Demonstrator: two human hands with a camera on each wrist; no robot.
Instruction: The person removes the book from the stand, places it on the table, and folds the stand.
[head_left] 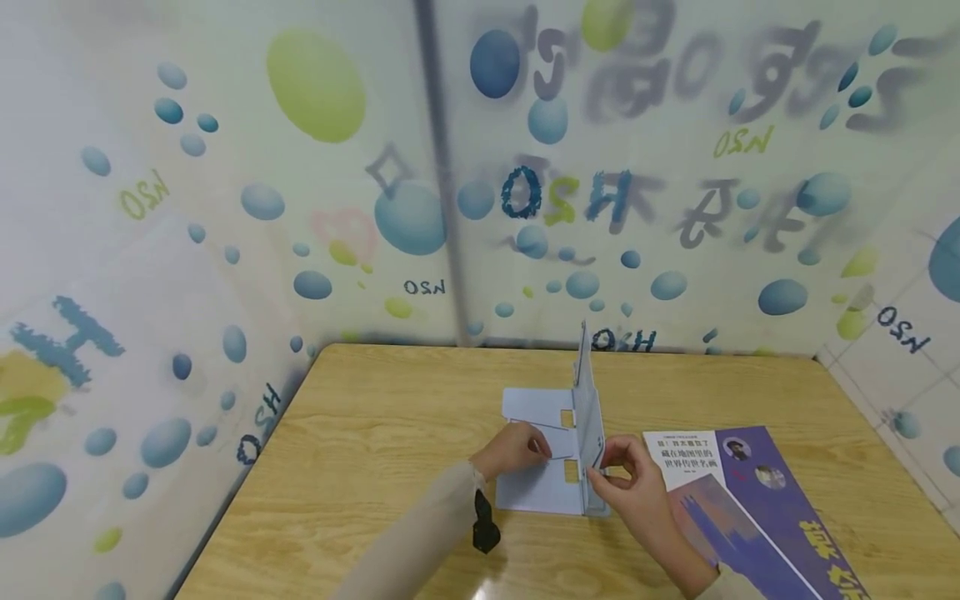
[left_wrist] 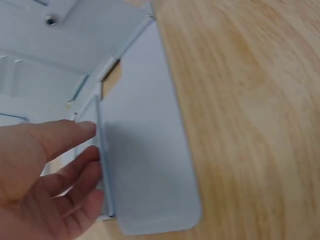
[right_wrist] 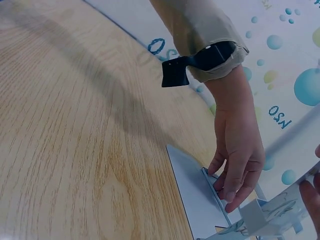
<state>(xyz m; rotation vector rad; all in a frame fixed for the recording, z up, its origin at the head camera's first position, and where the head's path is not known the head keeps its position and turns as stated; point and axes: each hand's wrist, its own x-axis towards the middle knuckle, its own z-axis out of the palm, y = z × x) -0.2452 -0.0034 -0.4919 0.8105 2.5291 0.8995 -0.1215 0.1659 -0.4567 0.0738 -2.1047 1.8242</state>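
Note:
A pale blue-white folding metal book stand point(head_left: 540, 493) is on the table, its base plate flat and its upright panel point(head_left: 588, 408) standing nearly vertical. My left hand point(head_left: 513, 448) is over the base, and in the left wrist view its thumb and curled fingers pinch the edge of a narrow raised flap point(left_wrist: 105, 167). At the panel's lower right side, my right hand point(head_left: 633, 483) pinches the stand between thumb and forefinger. Only a few right fingertips point(right_wrist: 311, 195) show in the right wrist view; the rest of that hand is out of frame there.
A purple and white book point(head_left: 780, 475) with a painting on its cover lies at the right of the wooden table point(head_left: 390, 400), beside the right forearm. Patterned walls point(head_left: 360, 275) enclose the table's back and sides. A black strap point(head_left: 485, 525) hangs from the left wrist.

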